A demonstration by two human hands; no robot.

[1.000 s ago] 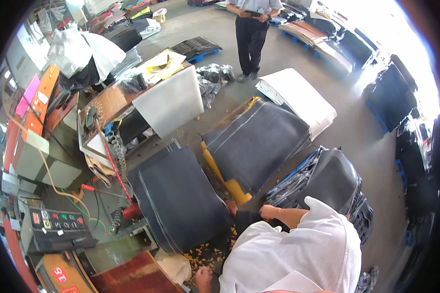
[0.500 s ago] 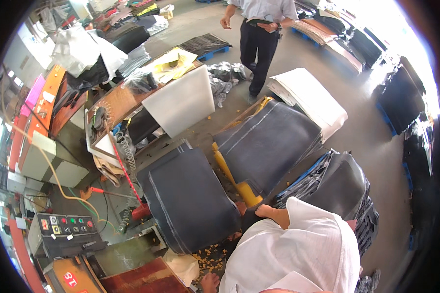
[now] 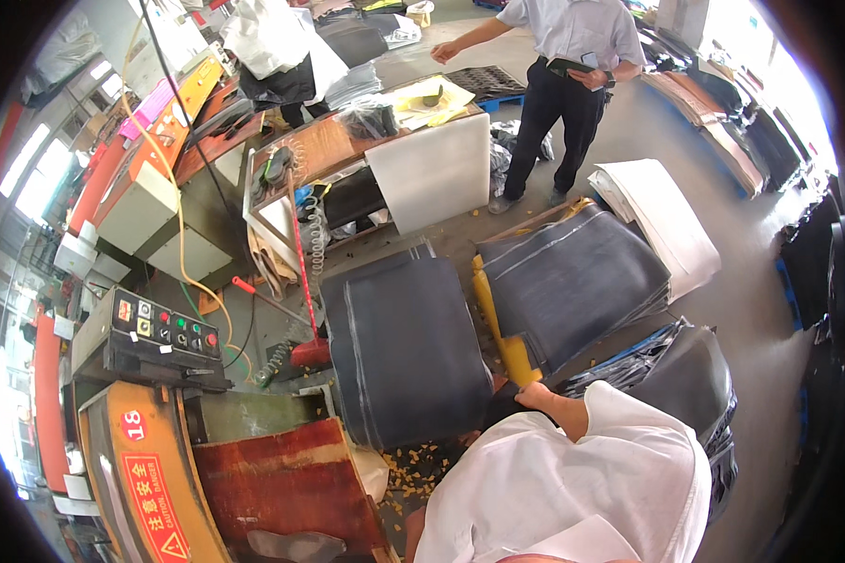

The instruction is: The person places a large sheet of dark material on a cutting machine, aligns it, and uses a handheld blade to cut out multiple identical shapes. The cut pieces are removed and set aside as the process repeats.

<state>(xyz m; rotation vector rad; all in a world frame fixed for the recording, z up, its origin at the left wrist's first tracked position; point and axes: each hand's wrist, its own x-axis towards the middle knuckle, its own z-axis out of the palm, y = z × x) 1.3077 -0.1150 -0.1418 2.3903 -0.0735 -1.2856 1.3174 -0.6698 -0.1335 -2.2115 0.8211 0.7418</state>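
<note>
My right hand (image 3: 541, 400) is closed on the edge of a dark, limp-looking black piece (image 3: 503, 405), just right of a large stack of black sheets (image 3: 404, 347). The kind of that piece does not show clearly. Of my left hand (image 3: 412, 531) only a sliver of skin shows at the lower edge, beside my white shirt; its fingers are hidden. Beyond my right hand lies a second stack of black sheets (image 3: 582, 281), with a yellow roll (image 3: 518, 360) at its near left corner.
At left stand a control box with buttons (image 3: 164, 333) and an orange machine (image 3: 113, 469) beside a worn red-brown board (image 3: 272, 479). Yellow scraps (image 3: 418, 474) litter the floor. A person (image 3: 573, 84) stands ahead, near white sheets (image 3: 662, 225). A red-handled broom (image 3: 308, 352) leans by a workbench (image 3: 427, 178).
My view has swung left and down, so the scene sits further right. My left hand has dropped mostly out of sight. The standing person's free arm reaches further out. My right hand keeps its hold.
</note>
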